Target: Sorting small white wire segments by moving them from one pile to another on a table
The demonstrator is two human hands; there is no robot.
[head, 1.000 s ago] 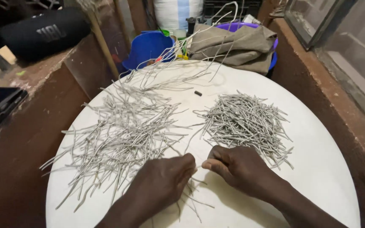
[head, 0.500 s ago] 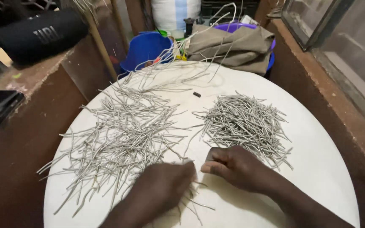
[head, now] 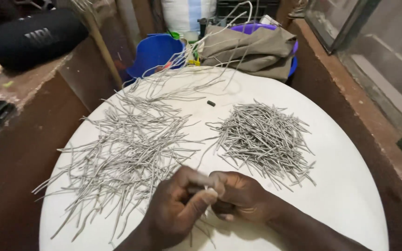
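My left hand (head: 177,209) and my right hand (head: 240,196) meet near the front of a round white table (head: 345,195), both pinching one thin grey wire piece (head: 200,187) between them. To the left lies a wide, loose scatter of long grey wire pieces (head: 126,158). A denser heap of shorter grey wire pieces (head: 264,137) sits to the right of centre, just beyond my right hand. A small dark bit (head: 211,103) lies alone between the two piles at the back.
A blue bucket (head: 157,53) and a purple tub with a folded khaki cloth (head: 250,46) stand behind the table. A black cylindrical speaker (head: 29,39) rests on the brown ledge at left. A brown wall and a framed pane (head: 364,37) border the right.
Both hands have lifted from the tabletop and come together, fingers now pinching a wire piece between them. The view has shifted slightly closer.
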